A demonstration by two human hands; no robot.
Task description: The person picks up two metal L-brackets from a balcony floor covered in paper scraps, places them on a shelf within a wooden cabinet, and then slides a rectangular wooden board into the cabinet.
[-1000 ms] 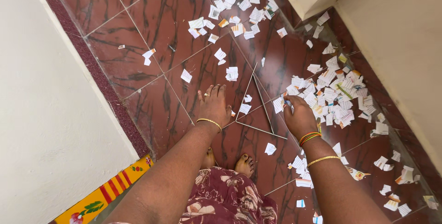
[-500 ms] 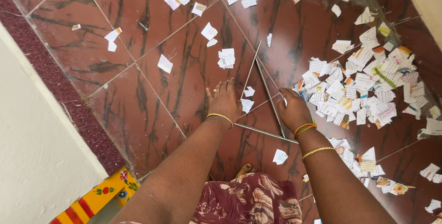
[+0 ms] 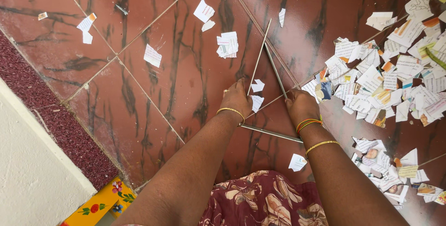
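Note:
Three thin metal rods (image 3: 259, 57) lie in a triangle on the reddish-brown tiled floor (image 3: 186, 82). My left hand (image 3: 236, 99) presses down at the triangle's left lower corner, fingers together on a rod's end. At the right lower corner my right hand (image 3: 301, 105) rests on the other rod (image 3: 276, 71). The bottom rod (image 3: 272, 133) runs under both wrists. Two small white paper scraps (image 3: 257, 94) lie inside the triangle between my hands. Gold bangles circle both wrists.
A dense heap of torn paper scraps (image 3: 395, 77) covers the floor to the right. Loose scraps (image 3: 227, 44) lie scattered ahead and to the left. A dark red border strip (image 3: 55, 133) and a white wall (image 3: 28, 184) run along the left. My floral skirt (image 3: 265, 202) is at the bottom.
The view has moved closer to the floor. Both hands stay at the triangle's lower corners, pressed on the rods.

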